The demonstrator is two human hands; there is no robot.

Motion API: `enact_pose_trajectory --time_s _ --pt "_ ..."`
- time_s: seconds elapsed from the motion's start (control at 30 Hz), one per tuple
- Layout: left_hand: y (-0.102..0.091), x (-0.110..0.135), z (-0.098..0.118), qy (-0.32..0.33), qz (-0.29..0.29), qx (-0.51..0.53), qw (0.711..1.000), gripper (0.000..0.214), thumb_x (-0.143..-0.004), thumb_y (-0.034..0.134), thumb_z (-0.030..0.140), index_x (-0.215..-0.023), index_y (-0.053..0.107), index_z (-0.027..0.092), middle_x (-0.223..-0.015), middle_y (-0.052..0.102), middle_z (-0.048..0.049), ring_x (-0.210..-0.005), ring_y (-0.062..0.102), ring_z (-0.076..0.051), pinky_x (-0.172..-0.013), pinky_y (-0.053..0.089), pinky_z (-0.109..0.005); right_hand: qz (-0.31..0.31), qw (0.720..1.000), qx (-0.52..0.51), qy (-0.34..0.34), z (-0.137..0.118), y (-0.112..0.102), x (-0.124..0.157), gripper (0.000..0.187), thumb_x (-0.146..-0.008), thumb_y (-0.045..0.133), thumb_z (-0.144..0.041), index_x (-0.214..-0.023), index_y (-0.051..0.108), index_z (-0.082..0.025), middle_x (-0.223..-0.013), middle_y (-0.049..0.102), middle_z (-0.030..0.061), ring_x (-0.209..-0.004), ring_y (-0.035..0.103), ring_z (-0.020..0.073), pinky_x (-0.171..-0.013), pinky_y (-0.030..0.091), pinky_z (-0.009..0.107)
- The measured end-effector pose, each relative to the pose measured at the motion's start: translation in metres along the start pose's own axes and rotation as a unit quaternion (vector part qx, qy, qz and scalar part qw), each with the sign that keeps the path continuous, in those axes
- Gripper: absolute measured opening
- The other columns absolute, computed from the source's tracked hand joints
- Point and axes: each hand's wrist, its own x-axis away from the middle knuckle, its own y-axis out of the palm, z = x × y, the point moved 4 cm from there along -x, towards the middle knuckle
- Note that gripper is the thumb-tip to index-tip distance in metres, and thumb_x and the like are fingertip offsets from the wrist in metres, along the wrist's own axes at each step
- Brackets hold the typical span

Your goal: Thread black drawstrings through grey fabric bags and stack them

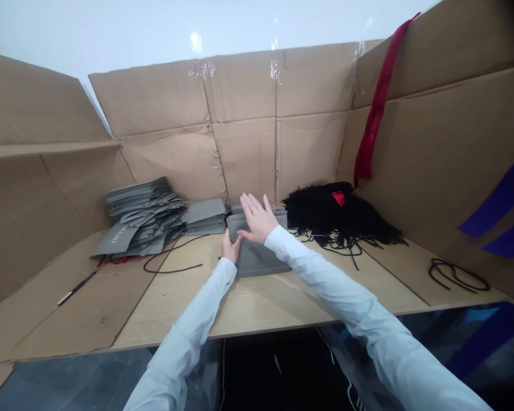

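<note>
At the middle of the table, my left hand (230, 248) grips the left edge of a grey paper bag (259, 260), its thumb pointing toward my right hand. My right hand (259, 220) lies over the upper part of the bag, fingers stretched out and thumb apart. More grey flat pieces show just behind the hands. Left of them is a low stack of flat grey bags (205, 214). Farther left stands a taller, uneven pile of grey bags (148, 214), one with white lettering. To the right lies a heap of black cords (338, 214).
Cardboard walls (244, 85) enclose the wooden table (282, 302) at the back and sides. A red ribbon (379, 103) hangs at the right. A loose black cord (171, 268) lies left, a coiled cord (456, 274) right, and a pen-like stick (77, 288) at the left.
</note>
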Motion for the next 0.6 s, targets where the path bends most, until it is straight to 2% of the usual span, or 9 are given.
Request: enact_pose_trajectory --time_s 0.2,0.3,0.37,0.43,0.53,0.57,0.6 --pt "0.002 0.003 0.009 -0.004 0.003 -0.011 1.000 0.045 -0.067 0.057 0.039 -0.103 0.049 0.013 -0.102 0.058 -0.0102 -0.094 0.054 -0.019 -0.085 0.040 -0.032 0.006 1.000 -0.009 -0.009 0.009 0.001 0.011 0.082 -0.063 0.059 -0.039 -0.131 0.023 -0.009 -0.133 0.027 0.0163 -0.124 0.018 0.0292 -0.099 -0.002 0.052" --pt "0.006 0.006 0.015 0.000 -0.005 -0.024 1.000 0.046 -0.068 0.056 0.040 -0.105 0.048 0.015 -0.101 0.059 -0.0088 -0.092 0.055 -0.018 -0.082 0.042 -0.030 -0.041 0.999 -0.010 0.001 0.021 0.001 0.005 0.083 -0.054 0.069 -0.028 -0.127 0.032 -0.012 -0.120 0.045 0.0160 -0.113 0.037 0.0298 -0.098 0.012 0.052" --pt "0.009 0.006 0.025 0.010 -0.018 -0.062 0.998 0.044 -0.067 0.056 0.042 -0.102 0.050 0.015 -0.095 0.060 -0.0076 -0.087 0.057 -0.018 -0.077 0.043 -0.029 -0.095 0.995 -0.028 0.017 0.033 0.000 -0.001 0.067 -0.051 0.071 -0.025 -0.114 0.049 -0.015 -0.102 0.058 0.0138 -0.097 0.051 0.0287 -0.090 0.029 0.047" --pt "0.009 0.004 0.043 0.032 -0.036 -0.128 0.991 0.041 -0.066 0.056 0.045 -0.094 0.053 0.016 -0.087 0.062 -0.0062 -0.080 0.057 -0.018 -0.074 0.044 -0.030 -0.123 0.990 -0.064 0.037 0.046 -0.004 -0.004 0.043 -0.051 0.071 -0.028 -0.092 0.062 -0.016 -0.086 0.063 0.0113 -0.083 0.057 0.0269 -0.076 0.040 0.038" --pt "-0.004 -0.002 0.081 0.096 -0.066 -0.239 0.964 0.041 -0.062 0.059 0.049 -0.089 0.055 0.017 -0.083 0.061 -0.0049 -0.081 0.056 -0.020 -0.081 0.039 -0.036 -0.066 0.984 -0.153 0.068 0.069 -0.017 0.000 0.027 -0.051 0.071 -0.031 -0.074 0.065 -0.016 -0.076 0.063 0.0072 -0.075 0.058 0.0228 -0.066 0.043 0.031" --pt "-0.014 -0.003 0.094 0.128 -0.054 -0.263 0.955 0.048 -0.058 0.062 0.050 -0.093 0.054 0.018 -0.091 0.060 -0.0057 -0.089 0.054 -0.021 -0.088 0.034 -0.039 -0.033 0.977 -0.194 0.081 0.077 -0.021 0.004 0.027 -0.051 0.071 -0.030 -0.073 0.065 -0.015 -0.074 0.064 0.0059 -0.073 0.058 0.0211 -0.065 0.043 0.030" --pt "-0.027 -0.004 0.104 0.153 -0.019 -0.275 0.949 0.058 -0.054 0.063 0.051 -0.101 0.051 0.019 -0.103 0.056 -0.0075 -0.099 0.049 -0.024 -0.093 0.028 -0.041 0.001 0.966 -0.241 0.098 0.086 -0.023 0.010 0.027 -0.051 0.071 -0.029 -0.073 0.065 -0.015 -0.074 0.064 0.0049 -0.072 0.058 0.0198 -0.065 0.043 0.029"
